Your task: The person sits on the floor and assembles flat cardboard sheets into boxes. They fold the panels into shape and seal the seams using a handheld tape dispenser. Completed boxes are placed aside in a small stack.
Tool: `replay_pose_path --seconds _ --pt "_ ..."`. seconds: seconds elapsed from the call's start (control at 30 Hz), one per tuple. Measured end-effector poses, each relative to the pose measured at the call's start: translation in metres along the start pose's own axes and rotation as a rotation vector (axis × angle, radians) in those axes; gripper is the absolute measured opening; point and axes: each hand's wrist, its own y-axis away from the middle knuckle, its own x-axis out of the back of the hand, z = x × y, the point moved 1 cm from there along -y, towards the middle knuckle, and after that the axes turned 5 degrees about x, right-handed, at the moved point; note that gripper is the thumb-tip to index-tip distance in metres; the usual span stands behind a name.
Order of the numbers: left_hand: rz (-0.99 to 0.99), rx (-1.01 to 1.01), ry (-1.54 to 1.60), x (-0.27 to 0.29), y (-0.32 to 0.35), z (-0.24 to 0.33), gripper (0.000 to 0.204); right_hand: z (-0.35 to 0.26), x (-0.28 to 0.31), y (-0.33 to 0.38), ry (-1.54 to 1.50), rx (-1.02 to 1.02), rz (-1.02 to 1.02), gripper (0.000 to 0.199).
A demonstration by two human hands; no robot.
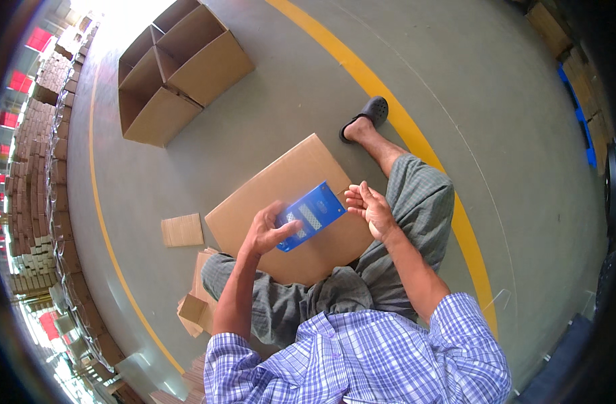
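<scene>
My left hand (266,230) grips a flat blue package (312,217) by its left end, thumb on top and fingers behind it. Pale printed panels and small holes near the corners show on its face. It is tilted over a brown cardboard sheet or box top (254,195) in front of my lap. Just off the package's right end is my right hand (373,210), palm turned up, fingers curled and thumb against the index finger. Whatever that pinch may hold is too small to make out.
A divided open cardboard box (207,74) stands at the far left. A small cardboard piece (182,230) and a pile of cardboard pieces (199,296) lie left of my knee. Stacked cardboard (28,209) lines the left side. A yellow floor line (415,135) runs past my shod foot (368,118).
</scene>
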Motion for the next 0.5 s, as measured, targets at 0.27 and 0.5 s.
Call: replay_pose_path --seconds 0.27,0.5 --pt "0.030 -0.012 -0.019 -0.005 0.004 0.008 0.047 -0.010 -0.022 -0.009 -0.049 -0.285 -0.408 0.060" --pt "-0.011 -0.008 0.001 -0.002 0.003 0.004 0.047 0.009 -0.014 -0.022 -0.186 -0.295 -0.356 0.052"
